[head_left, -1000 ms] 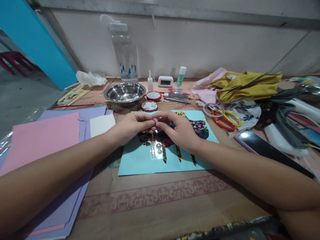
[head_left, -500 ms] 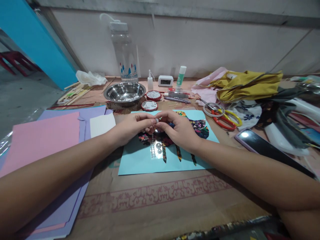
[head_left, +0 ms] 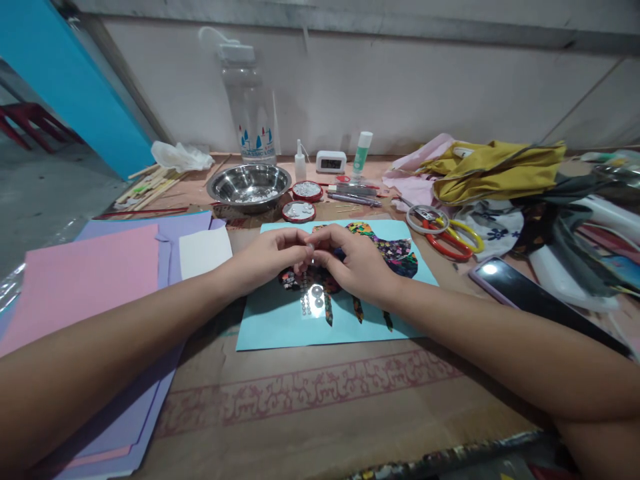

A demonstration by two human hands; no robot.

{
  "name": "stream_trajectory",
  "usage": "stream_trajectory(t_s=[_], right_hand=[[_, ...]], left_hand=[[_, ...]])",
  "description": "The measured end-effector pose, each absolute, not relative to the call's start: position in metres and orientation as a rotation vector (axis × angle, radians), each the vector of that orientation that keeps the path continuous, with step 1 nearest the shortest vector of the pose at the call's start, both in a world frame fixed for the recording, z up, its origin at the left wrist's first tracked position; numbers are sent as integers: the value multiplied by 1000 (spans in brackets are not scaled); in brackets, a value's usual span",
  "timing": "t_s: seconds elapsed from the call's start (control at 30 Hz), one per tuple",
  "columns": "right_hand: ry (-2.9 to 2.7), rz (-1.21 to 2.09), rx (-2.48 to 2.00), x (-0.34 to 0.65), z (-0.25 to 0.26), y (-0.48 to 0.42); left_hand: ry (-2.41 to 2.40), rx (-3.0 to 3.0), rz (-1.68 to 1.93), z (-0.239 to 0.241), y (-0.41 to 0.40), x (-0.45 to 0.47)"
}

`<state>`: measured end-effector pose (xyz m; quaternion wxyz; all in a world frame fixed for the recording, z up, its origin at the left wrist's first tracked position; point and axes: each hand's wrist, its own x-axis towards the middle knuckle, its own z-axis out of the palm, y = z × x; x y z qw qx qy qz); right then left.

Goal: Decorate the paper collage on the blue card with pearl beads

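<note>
My left hand (head_left: pixel 277 257) and my right hand (head_left: pixel 357 263) meet over a light blue sheet of paper (head_left: pixel 280 327), fingertips pinched together. Between them is a small pale, shiny piece (head_left: pixel 311 248), mostly covered by the fingers; its kind is too small to tell. Just below the fingers shows a clear strip with round shiny stickers (head_left: pixel 315 300); its top end is hidden. A cut-out of dark flowered cloth (head_left: pixel 400 253), with narrow pointed strips (head_left: pixel 357 308) below it, lies on the blue paper, partly under my right hand.
Pink paper (head_left: pixel 95 273) and purple sheets lie left. Behind stand a steel bowl (head_left: pixel 250 190), red-rimmed lids (head_left: pixel 299 212) with small white bits, a water bottle (head_left: pixel 250 107), a small bottle (head_left: pixel 300 163), a clock and a glue stick (head_left: pixel 362 153). Scissors (head_left: pixel 453 240), cloths and a phone (head_left: pixel 545 303) lie right.
My fingers have shifted slightly around the small pale piece, which is less visible now. The paper, the strip and the other things stay where they were.
</note>
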<state>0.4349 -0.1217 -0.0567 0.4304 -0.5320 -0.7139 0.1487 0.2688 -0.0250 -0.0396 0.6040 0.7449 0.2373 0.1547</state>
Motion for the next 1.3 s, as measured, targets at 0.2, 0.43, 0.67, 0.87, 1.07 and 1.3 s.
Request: stream_trajectory(t_s=[0.2, 0.43, 0.67, 0.87, 1.07, 1.3], right_hand=[[-1792, 383, -1276, 436, -57, -122], [-1782, 367, -1322, 434, -56, -123], [-1823, 374, -1284, 435, -57, -123], [-1898, 253, -1275, 435, -55, -125], [-1923, 222, -1288, 435, -58, -124], [-1933, 196, -1227, 434, -58, -124]], left_hand=[[528, 1688, 348, -44, -21, 266], [491, 1551, 327, -47, -20, 266], [493, 1641, 327, -43, -22, 268], [487, 1683, 295, -40, -23, 267], [482, 1684, 281, -41, -23, 267], [538, 1697, 285, -39, -25, 267]])
